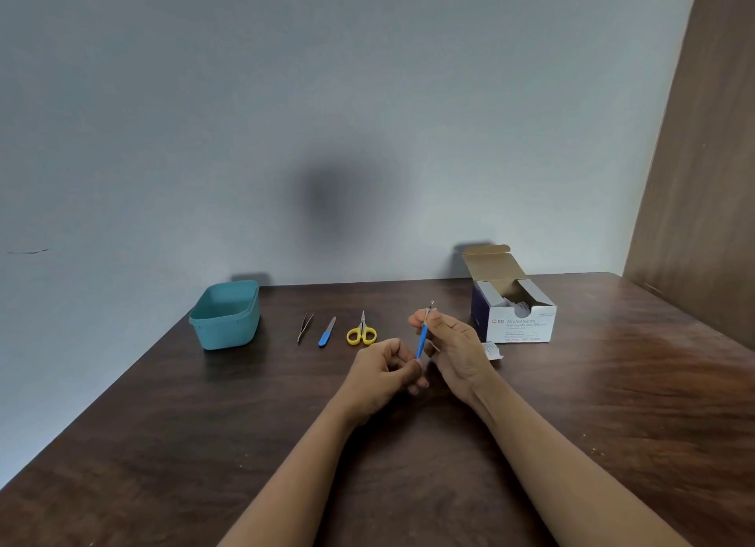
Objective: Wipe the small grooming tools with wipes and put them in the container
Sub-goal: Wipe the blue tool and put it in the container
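Observation:
My left hand [384, 377] pinches the lower end of a thin blue-handled grooming tool [422, 340], which stands almost upright above the table. Around the tool's upper metal part, my right hand [451, 344] pinches a small white wipe [428, 313]. On the table behind lie tweezers [304, 326], a blue-handled nail file [327, 332] and yellow-handled scissors [361, 333] in a row. At the left stands a teal container [226, 315], and nothing shows inside it.
An open box of alcohol swabs [515, 319] stands at the right, by the wall. A torn white sachet [492, 350] lies on the dark wooden table [245, 424] just in front of it. A brown wooden panel [702, 178] rises along the table's right side.

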The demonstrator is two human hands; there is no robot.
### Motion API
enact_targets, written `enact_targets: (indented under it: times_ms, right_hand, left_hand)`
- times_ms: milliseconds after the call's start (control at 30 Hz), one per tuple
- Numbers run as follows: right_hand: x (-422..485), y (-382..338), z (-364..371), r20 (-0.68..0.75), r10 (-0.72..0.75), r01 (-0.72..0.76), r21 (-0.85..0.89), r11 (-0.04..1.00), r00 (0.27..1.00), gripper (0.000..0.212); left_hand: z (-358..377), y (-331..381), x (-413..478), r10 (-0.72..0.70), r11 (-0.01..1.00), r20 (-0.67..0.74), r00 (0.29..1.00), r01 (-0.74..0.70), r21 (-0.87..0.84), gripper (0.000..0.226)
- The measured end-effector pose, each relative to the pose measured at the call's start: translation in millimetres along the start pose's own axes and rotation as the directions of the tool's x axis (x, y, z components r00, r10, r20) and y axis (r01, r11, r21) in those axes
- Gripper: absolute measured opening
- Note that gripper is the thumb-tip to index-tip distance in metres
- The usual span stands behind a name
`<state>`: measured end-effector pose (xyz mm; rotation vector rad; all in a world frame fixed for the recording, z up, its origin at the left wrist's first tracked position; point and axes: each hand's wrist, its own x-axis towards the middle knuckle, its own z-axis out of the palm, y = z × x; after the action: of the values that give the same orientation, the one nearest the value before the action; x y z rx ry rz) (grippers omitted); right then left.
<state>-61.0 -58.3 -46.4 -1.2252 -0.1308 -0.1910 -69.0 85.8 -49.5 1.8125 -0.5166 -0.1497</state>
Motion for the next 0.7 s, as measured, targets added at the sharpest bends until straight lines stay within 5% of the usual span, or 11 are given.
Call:
enact_targets:
  times_ms: [233, 433, 600, 700]
  right_hand:
    - [-0.9, -1.8, 1.9, -0.079, -0.046, 0.045, -0.013, 0.999, 0.996, 0.02]
    - [0.0, 0.6, -1.1, 0.005, -0.033, 0.033, 0.03, 0.999, 0.999, 0.034]
    - [3.3, 3.0, -0.4, 0.047, 0.039, -0.045, 0.118, 0.992, 0.998, 0.017]
    - [5.4, 2.8, -1.0, 0.042, 0.062, -0.068, 0.171, 0.983, 0.997, 0.026]
  left_hand:
    - [0.2, 1.5, 0.0, -0.006, 1.0, -0.006, 1.0, 0.006, -0.025, 0.006]
    - [1.5, -2.0, 0.9, 0.01, 1.0, 0.014, 1.0, -0.01, -0.004, 0.01]
    - [1.4, -2.4, 0.3, 0.017, 1.0, -0.005, 1.0, -0.017, -0.017, 0.01]
    - [1.3, -1.0, -0.1, 0.026, 1.0, -0.006, 1.0, -0.026, -0.009, 0.01]
